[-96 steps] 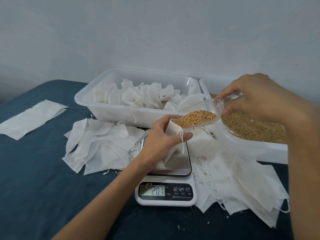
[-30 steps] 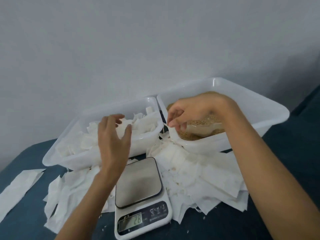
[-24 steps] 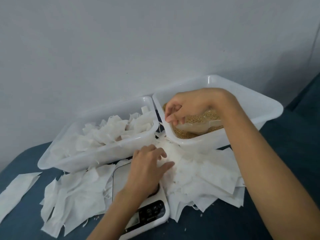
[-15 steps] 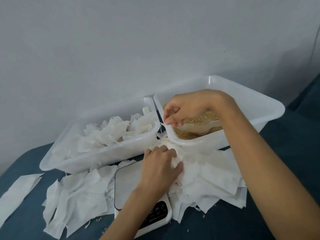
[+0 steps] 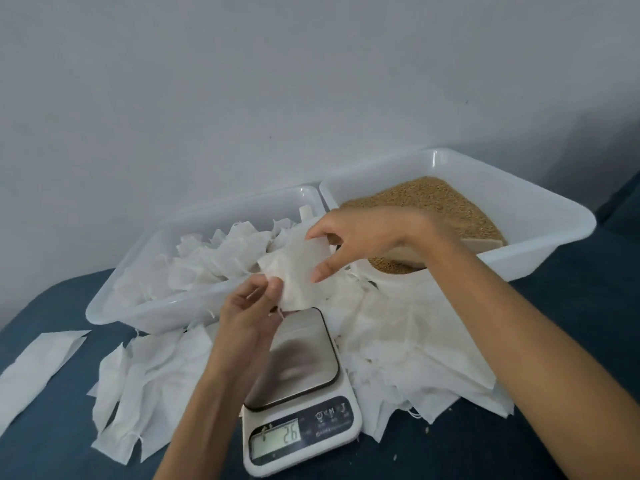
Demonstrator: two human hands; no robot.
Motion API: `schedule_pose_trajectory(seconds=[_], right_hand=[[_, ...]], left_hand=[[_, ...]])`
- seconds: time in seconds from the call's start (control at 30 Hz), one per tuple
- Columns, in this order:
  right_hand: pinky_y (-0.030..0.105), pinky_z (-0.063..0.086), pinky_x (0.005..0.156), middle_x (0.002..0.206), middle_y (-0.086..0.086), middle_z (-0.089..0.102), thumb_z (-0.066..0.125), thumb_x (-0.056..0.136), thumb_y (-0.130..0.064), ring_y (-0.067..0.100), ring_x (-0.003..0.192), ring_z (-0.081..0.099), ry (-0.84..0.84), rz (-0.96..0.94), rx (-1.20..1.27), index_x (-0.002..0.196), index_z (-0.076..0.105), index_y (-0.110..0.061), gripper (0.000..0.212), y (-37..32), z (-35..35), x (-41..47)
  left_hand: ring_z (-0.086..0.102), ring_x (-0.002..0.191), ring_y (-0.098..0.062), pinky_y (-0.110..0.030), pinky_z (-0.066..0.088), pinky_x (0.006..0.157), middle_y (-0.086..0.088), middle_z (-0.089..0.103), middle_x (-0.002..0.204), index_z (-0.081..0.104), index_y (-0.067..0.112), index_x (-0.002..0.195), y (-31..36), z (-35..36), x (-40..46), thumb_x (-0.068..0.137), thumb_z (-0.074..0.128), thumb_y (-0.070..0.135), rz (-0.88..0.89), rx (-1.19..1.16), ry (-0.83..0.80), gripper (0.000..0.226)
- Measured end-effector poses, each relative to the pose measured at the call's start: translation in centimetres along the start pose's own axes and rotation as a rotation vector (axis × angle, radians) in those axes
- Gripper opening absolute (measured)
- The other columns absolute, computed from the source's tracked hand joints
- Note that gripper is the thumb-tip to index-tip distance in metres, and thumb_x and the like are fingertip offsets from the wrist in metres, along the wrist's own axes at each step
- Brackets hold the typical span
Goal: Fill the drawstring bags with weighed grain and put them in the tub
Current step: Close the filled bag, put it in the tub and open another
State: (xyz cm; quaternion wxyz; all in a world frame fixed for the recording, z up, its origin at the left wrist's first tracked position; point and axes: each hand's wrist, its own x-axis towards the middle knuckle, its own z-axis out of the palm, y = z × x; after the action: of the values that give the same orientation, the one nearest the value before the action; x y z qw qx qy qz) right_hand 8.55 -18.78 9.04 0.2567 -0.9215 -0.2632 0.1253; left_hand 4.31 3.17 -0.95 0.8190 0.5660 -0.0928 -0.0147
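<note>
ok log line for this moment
step: open empty bag | left hand: pinches bag | right hand: pinches bag | scale: bare

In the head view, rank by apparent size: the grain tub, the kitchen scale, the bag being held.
1. White plastic tub of brown grain
2. White digital kitchen scale with steel platform, though it sits nearer the camera
3. Empty white fabric drawstring bag held in both hands

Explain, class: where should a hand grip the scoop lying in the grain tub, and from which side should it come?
Grip the scoop by its near end, reaching down from above over the tub's front wall. It lies flat on the grain, half hidden behind the right hand, so its handle cannot be made out; probably it is the end nearest the person.
</note>
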Motion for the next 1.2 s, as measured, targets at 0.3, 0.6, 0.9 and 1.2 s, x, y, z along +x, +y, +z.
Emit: schedule_pose_trajectory(seconds=[0.3, 0.6, 0.9, 1.2], right_hand=[[0.017, 0.046, 0.061, 0.083, -0.008, 0.063, 0.082, 0.083, -0.034, 0.001, 0.067, 0.056, 0.506, -0.161, 0.119, 0.091, 0.059, -0.027, 0.025, -2.9, 2.2, 1.5], [0.013, 0.049, 0.066, 0.084, -0.013, 0.073, 0.083, 0.082, -0.037, 0.0, 0.078, 0.068, 0.291, -0.177, 0.023, 0.083, 0.075, -0.026, 0.013, -4.2, 3.3, 1.4], [0.01, 0.047, 0.061, 0.073, -0.012, 0.07, 0.082, 0.081, -0.039, 0.001, 0.074, 0.066, 0.334, -0.181, -0.035, 0.076, 0.071, -0.027, 0.017, -4.2, 3.4, 1.4], [0.022, 0.05, 0.065, 0.081, -0.004, 0.07, 0.088, 0.075, -0.034, 0.011, 0.075, 0.066, 0.227, -0.148, 0.054, 0.081, 0.061, -0.02, 0.03, -4.0, 3.3, 1.2]], left_hand=[[0.05, 0.086, -0.029, -0.032, 0.045, 0.067, -0.015, 0.059, 0.092, 0.056, 0.009, 0.079, 0.6, 0.4, -1.0, 0.08, 0.08, 0.024, 0.071, 0.032, 0.164, 0.029], [0.069, 0.084, -0.024, -0.029, 0.059, 0.084, -0.018, 0.067, 0.086, 0.077, 0.001, 0.099, -0.5, 0.6, -0.9, 0.099, 0.063, 0.012, 0.107, -0.023, 0.023, 0.018], [0.067, 0.072, -0.017, -0.027, 0.059, 0.075, -0.006, 0.07, 0.079, 0.076, 0.009, 0.084, -0.8, 0.4, -0.7, 0.099, 0.066, 0.015, 0.163, 0.014, 0.11, 0.018], [0.064, 0.076, -0.015, -0.032, 0.061, 0.078, -0.002, 0.066, 0.08, 0.068, -0.001, 0.099, -0.8, 1.0, -1.2, 0.106, 0.056, 0.008, 0.233, 0.187, 0.03, 0.017]])
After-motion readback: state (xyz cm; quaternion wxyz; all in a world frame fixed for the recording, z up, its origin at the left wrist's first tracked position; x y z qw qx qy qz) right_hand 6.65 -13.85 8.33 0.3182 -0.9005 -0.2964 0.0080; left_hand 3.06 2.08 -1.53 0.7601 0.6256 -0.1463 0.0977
